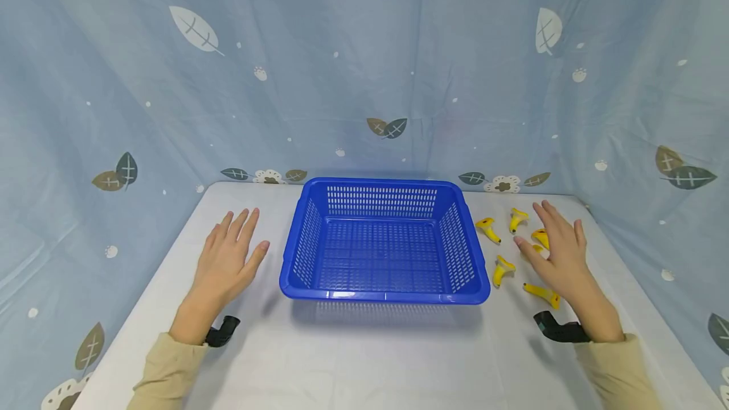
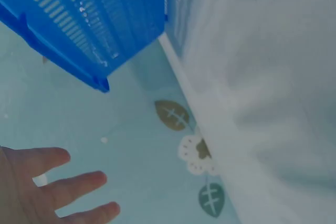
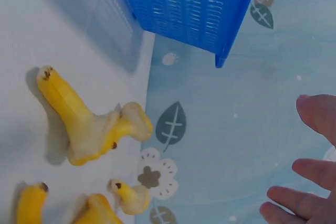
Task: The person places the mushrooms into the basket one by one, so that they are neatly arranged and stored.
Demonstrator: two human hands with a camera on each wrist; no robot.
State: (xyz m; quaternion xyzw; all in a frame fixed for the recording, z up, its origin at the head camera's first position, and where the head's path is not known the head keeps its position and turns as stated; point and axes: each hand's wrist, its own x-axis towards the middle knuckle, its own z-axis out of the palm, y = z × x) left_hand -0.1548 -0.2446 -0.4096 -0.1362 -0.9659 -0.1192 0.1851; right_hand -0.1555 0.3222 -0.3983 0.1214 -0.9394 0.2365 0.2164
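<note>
A blue plastic basket (image 1: 384, 297) with slotted walls stands in the middle of the white table, with nothing inside it. To its right lie several small yellow banana-like pieces (image 1: 504, 270), each with a dark-tipped narrow end and a flared, paler end; one such piece (image 3: 79, 114) shows large in the right wrist view. My left hand (image 1: 228, 261) is held left of the basket, fingers straight, holding nothing. On the other side my right hand (image 1: 560, 255) hovers over the yellow pieces with spread fingers, also holding nothing, and partly covers some of them.
A blue curtain (image 1: 387, 81) printed with leaves and flowers hangs behind the table and along both sides. Black wrist mounts (image 1: 560, 329) sit at both wrists. White tablecloth (image 1: 364, 359) stretches in front of the basket.
</note>
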